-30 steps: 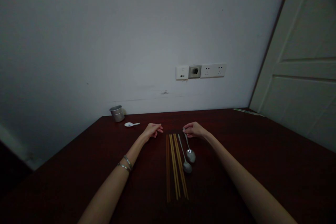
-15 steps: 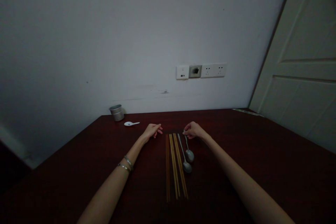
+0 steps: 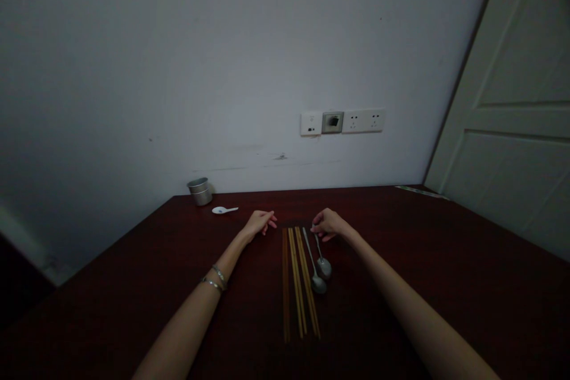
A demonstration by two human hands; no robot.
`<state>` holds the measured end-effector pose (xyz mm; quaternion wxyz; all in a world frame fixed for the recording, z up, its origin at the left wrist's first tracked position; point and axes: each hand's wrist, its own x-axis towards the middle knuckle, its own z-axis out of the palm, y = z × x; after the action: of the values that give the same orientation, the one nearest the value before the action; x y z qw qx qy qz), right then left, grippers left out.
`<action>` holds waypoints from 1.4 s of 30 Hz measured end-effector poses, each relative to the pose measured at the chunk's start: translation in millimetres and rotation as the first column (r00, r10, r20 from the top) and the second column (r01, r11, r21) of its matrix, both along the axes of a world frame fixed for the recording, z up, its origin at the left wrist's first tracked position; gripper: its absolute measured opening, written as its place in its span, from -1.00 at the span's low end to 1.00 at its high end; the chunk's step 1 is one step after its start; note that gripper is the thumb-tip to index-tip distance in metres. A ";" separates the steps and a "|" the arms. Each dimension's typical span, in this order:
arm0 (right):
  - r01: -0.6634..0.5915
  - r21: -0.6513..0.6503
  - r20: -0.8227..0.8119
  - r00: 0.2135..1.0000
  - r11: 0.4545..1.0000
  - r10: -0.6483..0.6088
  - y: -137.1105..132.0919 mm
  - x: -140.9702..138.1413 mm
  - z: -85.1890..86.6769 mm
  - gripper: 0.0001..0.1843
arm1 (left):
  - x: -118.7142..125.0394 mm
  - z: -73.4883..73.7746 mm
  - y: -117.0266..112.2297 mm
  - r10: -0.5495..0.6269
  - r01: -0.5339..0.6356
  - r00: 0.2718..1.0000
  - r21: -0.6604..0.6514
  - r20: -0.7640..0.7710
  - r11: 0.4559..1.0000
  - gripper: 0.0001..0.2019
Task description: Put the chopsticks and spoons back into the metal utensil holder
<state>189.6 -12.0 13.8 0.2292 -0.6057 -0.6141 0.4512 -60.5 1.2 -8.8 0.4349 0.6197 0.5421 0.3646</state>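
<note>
My right hand (image 3: 327,224) pinches the handle end of a metal spoon (image 3: 325,267), whose bowl points toward me. Just left of it, a long-handled metal spoon (image 3: 317,282) lies on the dark red table, its bowl beside the first one's. Several wooden chopsticks (image 3: 297,285) lie side by side in pairs left of the spoons; the leftmost pair is darker and redder. My left hand (image 3: 260,223) rests by the far ends of the chopsticks, fingers loosely apart and holding nothing.
At the back left of the table (image 3: 383,208) stands a metal cup (image 3: 200,191), with a white soup spoon (image 3: 224,210) lying in front of it. A wall with sockets (image 3: 364,121) rises behind. A flat strip (image 3: 421,192) lies at the back right edge, near a door (image 3: 516,130).
The spoon in my right hand has shifted slightly, its bowl moving a little right and nearer me. My left hand has stayed about where it was.
</note>
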 end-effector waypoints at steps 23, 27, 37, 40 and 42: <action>-0.008 0.030 0.042 0.999 1.000 0.007 -1.6 -2.4 -2.8 -0.67 | 2.2 4.4 -6.6 0.016 -0.016 1.000 0.010 -0.001 1.000 -0.66; -0.007 0.038 0.035 0.999 0.999 0.005 -1.4 -1.1 -4.1 -0.65 | 2.1 5.1 -7.4 0.014 -0.014 1.000 0.002 -0.009 1.000 -0.66; -0.017 0.019 0.039 0.999 1.000 0.016 5.1 2.7 -6.6 -0.76 | 1.2 3.3 -5.2 0.023 -0.023 0.999 0.001 -0.024 1.000 -0.68; 0.099 0.091 -0.054 0.994 0.991 -0.094 10.9 11.3 -10.4 -0.76 | 0.4 1.3 -3.1 0.025 -0.025 0.999 -0.002 -0.022 1.000 -0.69; 0.197 0.159 -0.139 0.975 0.967 -0.176 14.7 22.1 -14.1 -0.76 | -0.1 -0.4 -1.5 0.023 -0.023 1.000 0.004 -0.018 1.000 -0.69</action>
<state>211.7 2.7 -0.2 0.3598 -0.6096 -0.5756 0.4094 -60.6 -0.3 -9.2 0.4248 0.6176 0.5523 0.3648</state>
